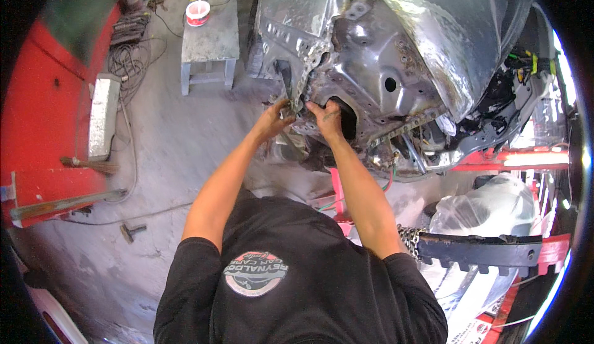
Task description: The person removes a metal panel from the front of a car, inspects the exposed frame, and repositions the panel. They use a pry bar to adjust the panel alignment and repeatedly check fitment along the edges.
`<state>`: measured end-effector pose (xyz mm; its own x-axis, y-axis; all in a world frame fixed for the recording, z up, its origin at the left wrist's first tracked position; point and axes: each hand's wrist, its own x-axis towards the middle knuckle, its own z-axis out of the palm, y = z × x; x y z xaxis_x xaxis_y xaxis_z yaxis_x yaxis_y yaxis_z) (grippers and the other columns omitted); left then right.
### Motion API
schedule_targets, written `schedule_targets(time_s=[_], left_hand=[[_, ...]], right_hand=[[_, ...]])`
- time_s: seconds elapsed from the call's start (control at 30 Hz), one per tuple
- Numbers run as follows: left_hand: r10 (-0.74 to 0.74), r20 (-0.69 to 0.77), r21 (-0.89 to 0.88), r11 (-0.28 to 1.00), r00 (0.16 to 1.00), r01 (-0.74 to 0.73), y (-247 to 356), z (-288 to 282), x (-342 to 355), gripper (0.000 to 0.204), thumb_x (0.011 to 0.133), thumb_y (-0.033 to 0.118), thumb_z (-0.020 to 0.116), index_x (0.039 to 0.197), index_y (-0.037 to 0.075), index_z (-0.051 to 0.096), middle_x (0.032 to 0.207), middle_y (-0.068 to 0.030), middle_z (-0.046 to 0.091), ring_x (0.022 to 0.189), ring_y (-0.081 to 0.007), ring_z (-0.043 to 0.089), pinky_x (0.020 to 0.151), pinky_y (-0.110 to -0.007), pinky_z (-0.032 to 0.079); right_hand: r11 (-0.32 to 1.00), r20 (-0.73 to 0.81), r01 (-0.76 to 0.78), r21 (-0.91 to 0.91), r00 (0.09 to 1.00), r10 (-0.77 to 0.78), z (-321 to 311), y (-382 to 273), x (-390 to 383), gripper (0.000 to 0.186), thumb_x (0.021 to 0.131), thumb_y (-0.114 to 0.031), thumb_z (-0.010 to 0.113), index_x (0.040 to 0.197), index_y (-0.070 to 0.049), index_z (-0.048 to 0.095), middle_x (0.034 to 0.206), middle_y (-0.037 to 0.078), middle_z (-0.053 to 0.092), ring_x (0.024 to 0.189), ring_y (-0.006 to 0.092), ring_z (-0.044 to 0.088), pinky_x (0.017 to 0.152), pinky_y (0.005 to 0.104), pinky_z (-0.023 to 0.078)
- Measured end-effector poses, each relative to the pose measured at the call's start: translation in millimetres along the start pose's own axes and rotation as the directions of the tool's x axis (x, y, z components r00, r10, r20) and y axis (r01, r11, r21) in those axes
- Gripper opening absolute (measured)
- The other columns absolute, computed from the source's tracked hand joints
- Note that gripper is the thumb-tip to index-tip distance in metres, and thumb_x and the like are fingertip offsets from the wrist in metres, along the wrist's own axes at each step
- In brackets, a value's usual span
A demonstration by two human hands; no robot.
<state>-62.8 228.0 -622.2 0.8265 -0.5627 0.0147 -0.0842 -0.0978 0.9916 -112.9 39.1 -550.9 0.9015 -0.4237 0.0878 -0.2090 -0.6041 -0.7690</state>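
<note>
At the top centre, before the person: one car body (387, 43), partly stripped, its cut-away corner between and beyond the two hands.

Hands. Left hand (272, 120): at the outer side of the seam (301, 85), fingers part-curled; whether it holds anything cannot be told. Right hand (328, 118): at the rim of the hole (348, 122), thumb spread toward the seam, the other fingers partly hidden; a firm grip cannot be confirmed.

Progress, as judged. Done: outer covering off at this corner, inner metal laid open. Left: the corner looks unfinished, with the hole uncovered and the seam edge ragged (no closing panel shows over either).

Condition. Grey, shiny metal, scuffed and browned in patches; a row of small marks or holes along the seam; a small round opening in the inner panel; dark parts and loose wiring exposed at right.

Nearby. One tabletop (210, 42), grey, bearing a red-and-white tub (198, 14); one hammer (131, 232), on the floor (164, 133).
</note>
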Motion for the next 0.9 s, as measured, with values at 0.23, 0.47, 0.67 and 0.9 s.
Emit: schedule_targets(time_s=[0.23, 0.47, 0.67, 0.9], left_hand=[[-0.056, -0.039, 0.015, 0.998, 0.998, 0.056, -6.5, -14.2, -21.8, 0.056, 0.084, 0.020, 0.070, 0.133, 0.002, 0.051, 0.122, -0.0192, 0.063, 0.110, -0.0266, 0.061, 0.089, -0.035, 0.049], [-0.280, -0.029, 0.147, 0.948, 0.960, 0.281, -60.7, -43.3, -63.9, 0.053, 0.085, 0.023, 0.069, 0.129, -0.003, 0.053, 0.111, -0.0219, 0.066, 0.100, -0.0227, 0.064, 0.082, -0.036, 0.052], [-0.332, -0.129, 0.314, 0.880, 0.934, 0.357, -90.0, -58.5, -101.8, 0.047, 0.083, 0.026, 0.069, 0.120, -0.003, 0.062, 0.094, -0.0213, 0.070, 0.084, -0.0231, 0.067, 0.075, -0.035, 0.052], [-0.498, -0.138, 0.366, 0.777, 0.856, 0.511, -136.9, -64.6, -128.9, 0.050, 0.078, 0.029, 0.071, 0.118, 0.000, 0.064, 0.104, -0.0242, 0.068, 0.101, -0.0347, 0.065, 0.089, -0.041, 0.050]], right_hand=[[1.000, 0.054, -0.002, 0.007, 0.999, 0.001, -5.8, -8.8, -2.2, 0.041, 0.073, -0.031, 0.078, 0.079, 0.005, 0.060, 0.072, 0.019, 0.061, 0.064, 0.0292, 0.052, 0.067, 0.0414, 0.044], [0.986, 0.027, 0.075, 0.152, 0.996, -0.080, -6.9, -13.8, -5.2, 0.040, 0.073, -0.029, 0.077, 0.081, 0.007, 0.062, 0.080, 0.021, 0.066, 0.074, 0.0322, 0.062, 0.071, 0.0416, 0.047], [0.990, 0.014, 0.138, -0.008, 0.990, -0.138, -2.1, 7.9, 3.4, 0.051, 0.074, -0.039, 0.076, 0.078, 0.008, 0.058, 0.082, 0.030, 0.060, 0.080, 0.0462, 0.057, 0.074, 0.0475, 0.044], [0.994, 0.105, 0.112, -0.009, 0.988, -0.111, -0.1, 20.1, 5.5, 0.049, 0.079, -0.035, 0.073, 0.106, 0.005, 0.062, 0.102, 0.024, 0.067, 0.097, 0.0378, 0.062, 0.087, 0.0417, 0.046]])
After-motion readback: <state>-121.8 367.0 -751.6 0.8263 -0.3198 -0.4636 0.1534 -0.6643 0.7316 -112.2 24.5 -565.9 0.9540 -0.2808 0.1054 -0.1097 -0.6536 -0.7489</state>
